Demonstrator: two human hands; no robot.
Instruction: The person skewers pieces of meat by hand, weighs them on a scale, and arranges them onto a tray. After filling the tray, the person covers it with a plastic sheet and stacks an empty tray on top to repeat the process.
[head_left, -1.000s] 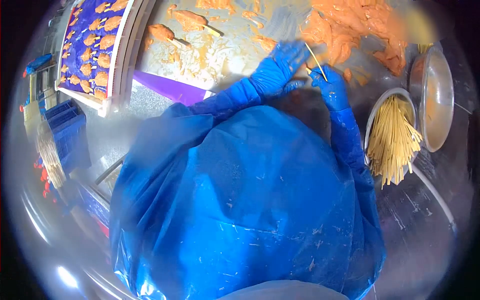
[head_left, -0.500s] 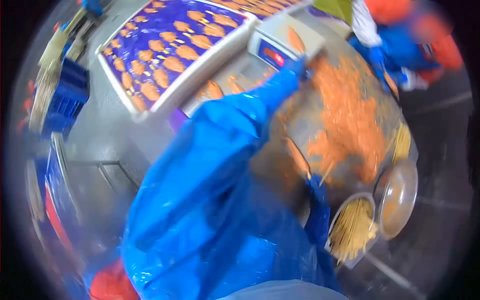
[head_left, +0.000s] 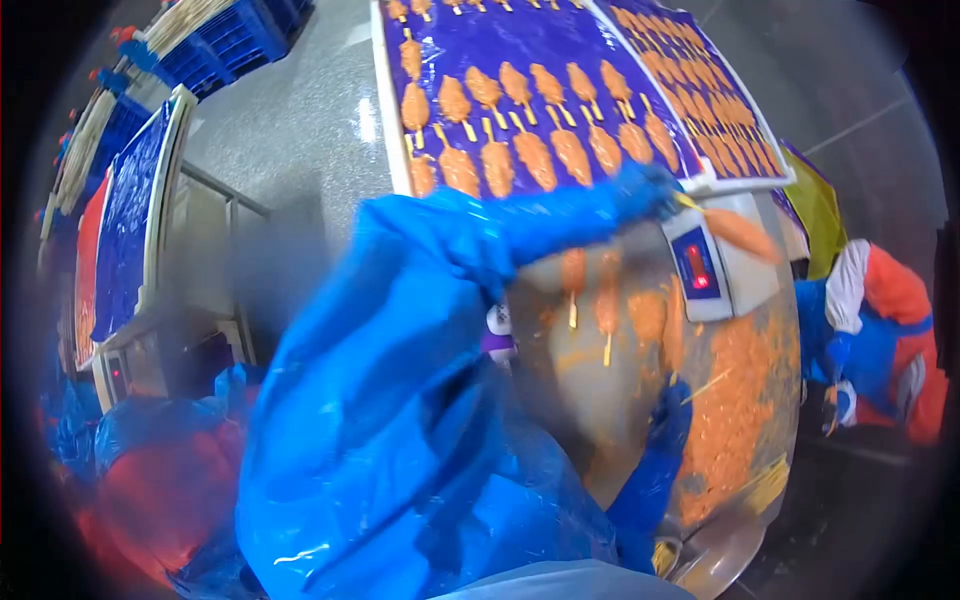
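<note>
My left hand, in a blue glove, is closed on the stick of a meat skewer. Its orange meat end lies over the top of the scale, though contact cannot be made out. Lower down, my right hand, also blue-gloved, grips a second meat skewer that points up toward the scale. Beside it, two more skewers lie on the metal worktop. A heap of orange minced meat spreads to the right of my right hand, with a loose stick by it.
Beyond my left arm, a purple-lined tray bears rows of skewers; a fuller tray adjoins it. A co-worker stands at right. Bundled sticks and a clear bowl sit at the near edge. Blue crates stand far left.
The view has turned left, so trays and scale appear further right. My left hand's skewer has swung from upright to pointing right. My right hand still holds its skewer.
</note>
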